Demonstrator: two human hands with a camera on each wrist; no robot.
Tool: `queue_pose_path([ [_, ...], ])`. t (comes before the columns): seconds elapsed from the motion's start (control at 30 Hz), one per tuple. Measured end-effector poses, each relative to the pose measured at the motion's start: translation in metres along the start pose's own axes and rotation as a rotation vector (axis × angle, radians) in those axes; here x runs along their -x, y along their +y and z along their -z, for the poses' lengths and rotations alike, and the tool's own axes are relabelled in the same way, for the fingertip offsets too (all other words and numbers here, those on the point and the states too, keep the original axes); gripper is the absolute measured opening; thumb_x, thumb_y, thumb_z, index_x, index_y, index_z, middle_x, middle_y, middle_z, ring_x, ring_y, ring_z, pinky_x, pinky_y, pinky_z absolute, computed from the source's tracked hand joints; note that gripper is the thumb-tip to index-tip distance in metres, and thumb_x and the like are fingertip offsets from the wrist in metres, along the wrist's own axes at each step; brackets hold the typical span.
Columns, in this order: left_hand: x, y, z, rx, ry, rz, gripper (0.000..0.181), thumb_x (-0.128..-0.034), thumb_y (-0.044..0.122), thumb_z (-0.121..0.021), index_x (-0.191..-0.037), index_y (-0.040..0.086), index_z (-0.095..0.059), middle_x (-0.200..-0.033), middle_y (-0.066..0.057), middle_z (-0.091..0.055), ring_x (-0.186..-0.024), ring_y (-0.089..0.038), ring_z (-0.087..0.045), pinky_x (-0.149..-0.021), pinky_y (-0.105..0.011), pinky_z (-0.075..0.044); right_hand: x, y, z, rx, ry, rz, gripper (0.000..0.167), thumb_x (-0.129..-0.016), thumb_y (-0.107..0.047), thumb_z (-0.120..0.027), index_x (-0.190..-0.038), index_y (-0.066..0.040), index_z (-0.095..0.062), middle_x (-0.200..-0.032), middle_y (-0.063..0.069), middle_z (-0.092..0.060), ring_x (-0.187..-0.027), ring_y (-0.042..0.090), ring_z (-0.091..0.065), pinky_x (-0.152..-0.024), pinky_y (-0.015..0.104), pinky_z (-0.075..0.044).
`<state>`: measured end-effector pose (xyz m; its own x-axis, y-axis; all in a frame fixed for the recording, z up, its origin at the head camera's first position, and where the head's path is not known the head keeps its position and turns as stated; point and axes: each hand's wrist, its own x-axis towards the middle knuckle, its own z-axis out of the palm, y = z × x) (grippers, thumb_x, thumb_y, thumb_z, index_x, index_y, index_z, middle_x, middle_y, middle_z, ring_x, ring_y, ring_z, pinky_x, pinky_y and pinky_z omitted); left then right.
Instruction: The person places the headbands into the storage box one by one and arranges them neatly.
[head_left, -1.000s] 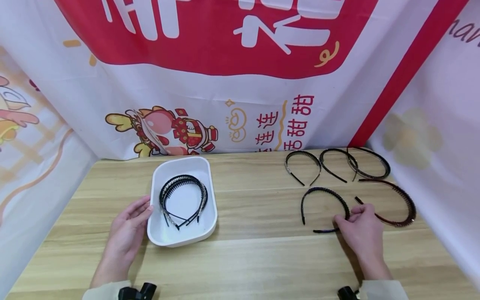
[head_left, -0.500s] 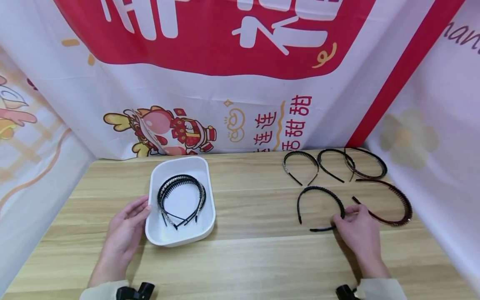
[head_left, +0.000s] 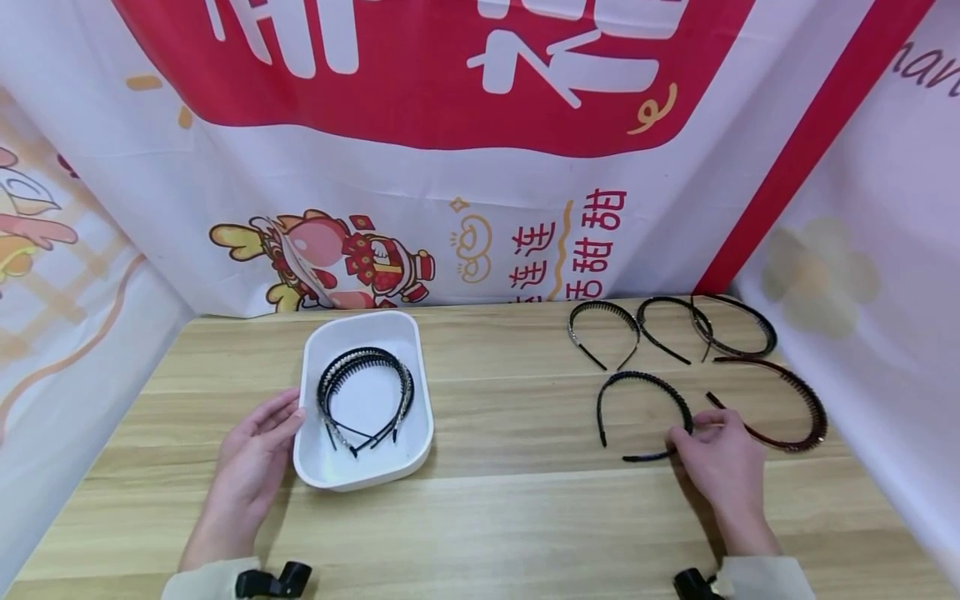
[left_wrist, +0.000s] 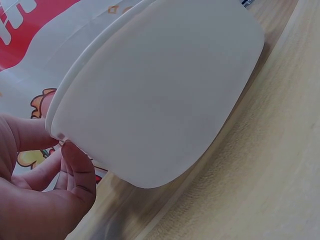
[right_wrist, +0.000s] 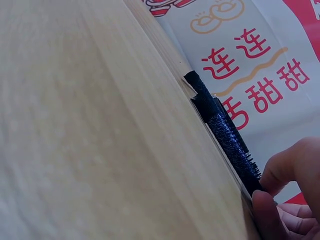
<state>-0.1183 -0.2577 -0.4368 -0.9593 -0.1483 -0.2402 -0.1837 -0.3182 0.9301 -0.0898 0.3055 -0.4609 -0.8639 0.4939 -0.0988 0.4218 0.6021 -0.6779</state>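
My left hand (head_left: 258, 454) holds the left side of a white plastic box (head_left: 366, 477), its thumb at the rim. In the left wrist view, the thumb and fingers meet at the box's edge. Several black headbands (head_left: 406, 392) lie overlapped in the box, some with shiny trim. On the right, my right hand (head_left: 723, 458) pinches one arm of a toothed black headband (head_left: 637, 376) on the table. The right wrist view shows this headband (right_wrist: 227, 137) edge-on near the table surface, with a dark glittery finish.
A brown-red toothed headband (head_left: 813, 408) lies right of my right hand. Behind are a headband with shiny trim (head_left: 603, 307) and two overlapping dark headbands (head_left: 667, 302). A printed cloth (head_left: 450, 225) hangs along the table's back edge, with more cloth at both sides.
Only the head view shifts slightly. Both hands keep their places on the box and the headband.
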Motion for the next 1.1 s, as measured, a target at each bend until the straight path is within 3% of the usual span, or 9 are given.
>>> queue_pose_path([
  [0.37, -0.0004, -0.0003, -0.0008, -0.017, 0.000, -0.001, 0.033, -0.1018, -0.002, -0.068, -0.122, 0.024, -0.076, -0.109, 0.012, -0.073, -0.107, -0.004, -0.066, -0.096, -0.015, -0.057, 0.0010, -0.0009, 0.0006, -0.039, 0.013, -0.022, 0.065, -0.091, -0.025, -0.074, -0.145, 0.002, -0.052, -0.092, 0.012, -0.080, -0.058, 0.016, -0.073, -0.064, 0.016, -0.046],
  [0.57, 0.0002, 0.0001, -0.0011, -0.019, 0.007, 0.005, 0.033, -0.1020, -0.001, -0.068, -0.121, 0.024, -0.076, -0.109, 0.012, -0.073, -0.107, -0.004, -0.067, -0.096, -0.015, -0.057, -0.0003, -0.0004, 0.0003, -0.018, 0.018, -0.029, 0.062, -0.091, -0.027, -0.073, -0.144, 0.001, -0.056, -0.088, 0.008, -0.081, -0.058, 0.015, -0.073, -0.075, 0.023, -0.047],
  [0.83, 0.0009, 0.0012, -0.0014, -0.027, 0.004, 0.008, 0.032, -0.1016, -0.001, -0.069, -0.121, 0.025, -0.076, -0.109, 0.012, -0.073, -0.108, -0.004, -0.066, -0.097, -0.014, -0.056, 0.0009, -0.0012, -0.0022, -0.042, 0.036, -0.028, 0.051, -0.090, -0.026, -0.074, -0.133, 0.001, -0.064, -0.086, 0.010, -0.080, -0.055, 0.015, -0.073, -0.058, 0.017, -0.048],
  [1.1, 0.0003, 0.0012, -0.0025, -0.029, 0.011, 0.005, 0.032, -0.1022, 0.000, -0.069, -0.121, 0.024, -0.075, -0.109, 0.012, -0.073, -0.107, -0.004, -0.067, -0.096, -0.014, -0.057, 0.0002, -0.0014, -0.0024, -0.035, 0.035, -0.018, 0.050, -0.091, -0.026, -0.075, -0.130, 0.003, -0.063, -0.084, 0.010, -0.079, -0.055, 0.015, -0.072, -0.058, 0.017, -0.048],
])
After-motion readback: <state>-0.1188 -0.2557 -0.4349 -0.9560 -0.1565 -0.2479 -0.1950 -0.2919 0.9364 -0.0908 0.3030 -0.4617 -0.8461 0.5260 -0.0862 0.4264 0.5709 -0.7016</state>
